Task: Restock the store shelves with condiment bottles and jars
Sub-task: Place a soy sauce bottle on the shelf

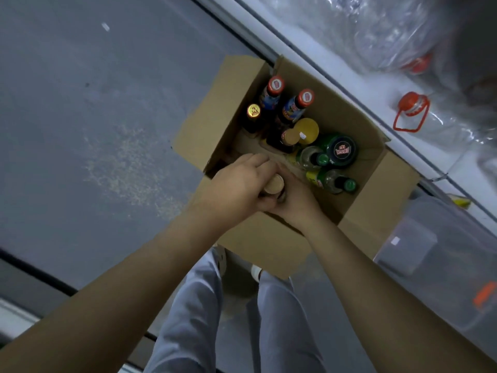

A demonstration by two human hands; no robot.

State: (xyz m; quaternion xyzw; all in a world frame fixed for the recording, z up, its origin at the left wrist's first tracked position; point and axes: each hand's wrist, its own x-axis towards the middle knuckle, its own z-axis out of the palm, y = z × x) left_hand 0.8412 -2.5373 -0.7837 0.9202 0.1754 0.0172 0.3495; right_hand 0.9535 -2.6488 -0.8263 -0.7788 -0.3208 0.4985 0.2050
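Now | left hand (236, 184), right hand (294, 201): fingers curled round gold-capped bottle (274, 184) | over cardboard box (336, 111)

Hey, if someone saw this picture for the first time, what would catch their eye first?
Both hands meet at the centre: the left hand and the right hand hold a gold-capped bottle over the near end of an open cardboard box on the floor. Beyond them in the box, two red-capped bottles stand at the far end, and a black-lidded jar sits toward the right.
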